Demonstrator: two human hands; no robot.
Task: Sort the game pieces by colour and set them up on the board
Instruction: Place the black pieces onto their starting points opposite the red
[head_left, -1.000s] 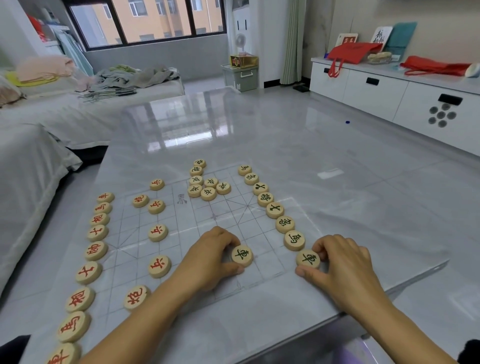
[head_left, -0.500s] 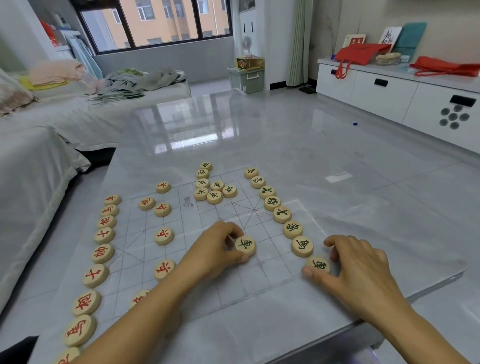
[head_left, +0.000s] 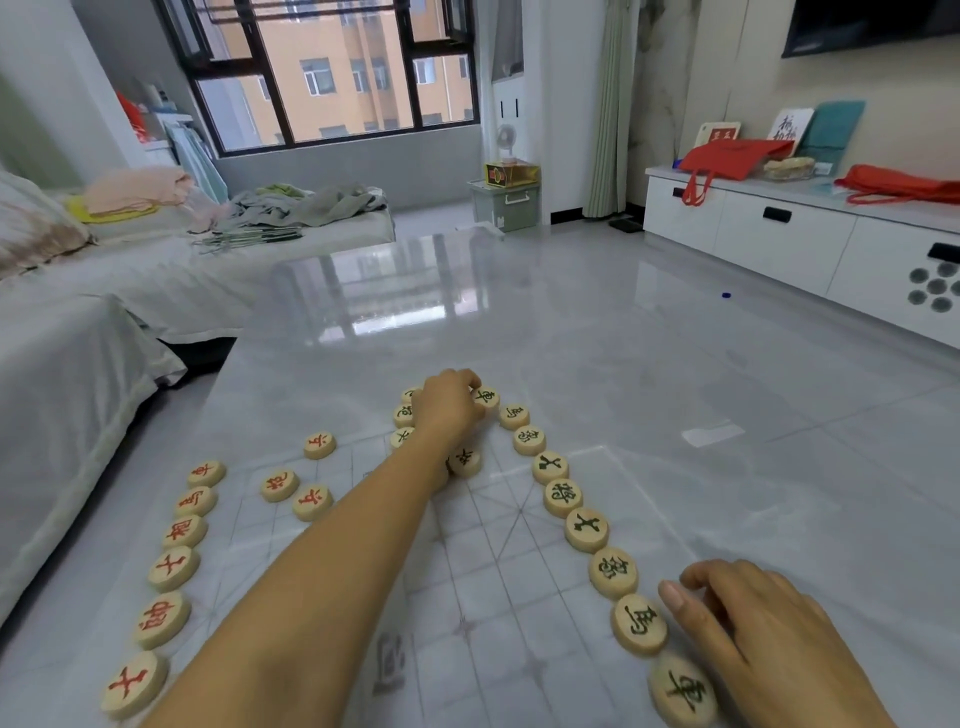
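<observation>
A clear grid board (head_left: 483, 577) lies on the glossy table. Red-lettered wooden discs form a column along its left edge (head_left: 173, 567), with three more red discs (head_left: 311, 502) further in. Black-lettered discs run in a row down the right edge (head_left: 586, 530). My left hand (head_left: 447, 410) reaches to the far end of that row, fingers closed on a black chariot piece (head_left: 487, 398). A small cluster of black discs (head_left: 465, 461) sits partly hidden under that wrist. My right hand (head_left: 753, 629) rests loosely by the nearest black chariot (head_left: 681, 690) and horse (head_left: 639, 623), holding nothing.
The table's right edge (head_left: 779, 519) drops to the tiled floor. A bed with white covers (head_left: 62, 395) stands close on the left. A white low cabinet (head_left: 810, 244) with red bags lines the right wall.
My left hand carried the black chariot piece from the near middle of the board to the far end of the black row. My right hand let go of the near chariot piece.
</observation>
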